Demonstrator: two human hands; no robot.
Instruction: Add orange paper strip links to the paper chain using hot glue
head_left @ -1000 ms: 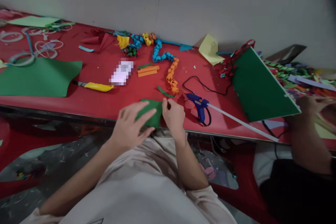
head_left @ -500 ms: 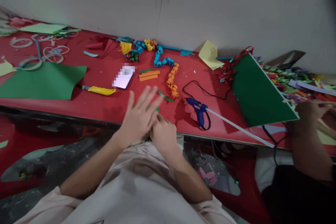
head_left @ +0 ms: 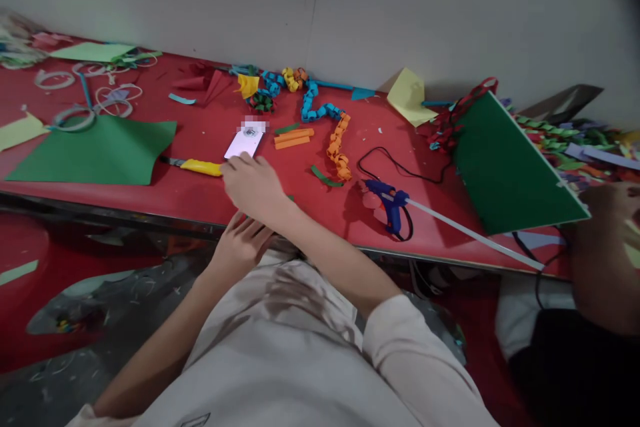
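My right hand [head_left: 254,188] reaches across to the left, palm down, fingers bent and slightly apart. It is at the handle end of a yellow utility knife [head_left: 201,167] and the lower edge of a lit phone [head_left: 245,140]; whether it touches either I cannot tell. Its grip appears open, though the underside is hidden. Below it, at the table's front edge, my left hand [head_left: 243,240] has its fingers stretched out, the tips partly behind my right forearm. Orange paper strips [head_left: 293,138] and a paper chain with an orange end [head_left: 339,147] lie farther back.
A blue glue gun [head_left: 390,203] with a long white glue stick [head_left: 475,235] lies to the right on the red table [head_left: 320,213]. A green board [head_left: 515,167] leans beside a co-worker's arm [head_left: 603,253]. Green paper [head_left: 95,150] and tape rolls [head_left: 75,120] are on the left.
My right hand has moved up and left, crossing over my left hand toward the knife and phone. My left hand has dropped lower, to the table edge. The view has shifted slightly.
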